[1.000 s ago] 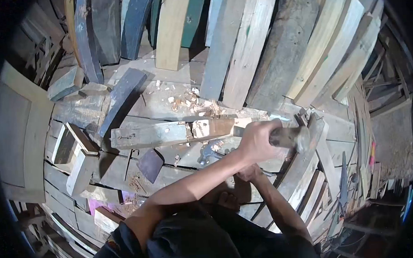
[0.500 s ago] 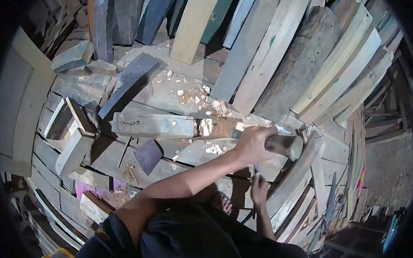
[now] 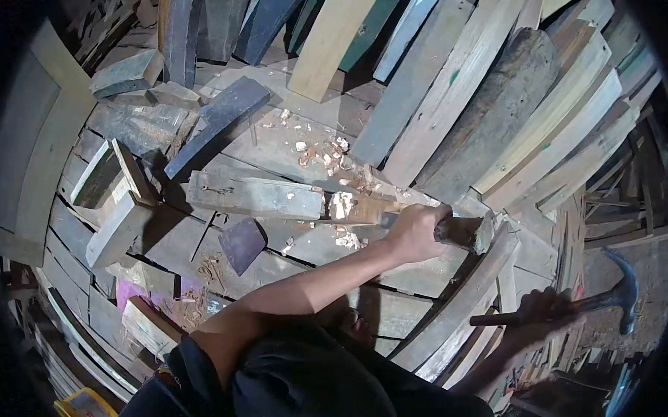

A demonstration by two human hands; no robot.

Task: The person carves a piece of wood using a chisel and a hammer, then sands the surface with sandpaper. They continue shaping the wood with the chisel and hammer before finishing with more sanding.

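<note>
My left hand (image 3: 417, 231) is closed around the thick wooden handle of a chisel (image 3: 461, 233), which lies nearly level. Its blade points left toward a reddish-brown notched wooden beam (image 3: 367, 209); my fist partly hides where the two meet. Out to the right, my right hand (image 3: 545, 306) grips a claw hammer (image 3: 625, 297) by its dark handle, the head on the far right side. Left of the notch lies a weathered grey timber block (image 3: 256, 196), close against the reddish wood. Pale wood chips (image 3: 340, 164) are scattered behind the beam.
Several planks (image 3: 447, 87) lean along the back. A dark board (image 3: 217, 124) lies behind the block, with a wooden frame piece (image 3: 118, 231) at left. A dark purplish plate (image 3: 242, 245) rests in front. Stacked timber (image 3: 455, 300) sits between my hands.
My right hand has swung outward to the right with the hammer, from low beside the chisel. My left hand keeps its hold on the chisel. The view has shifted slightly.
</note>
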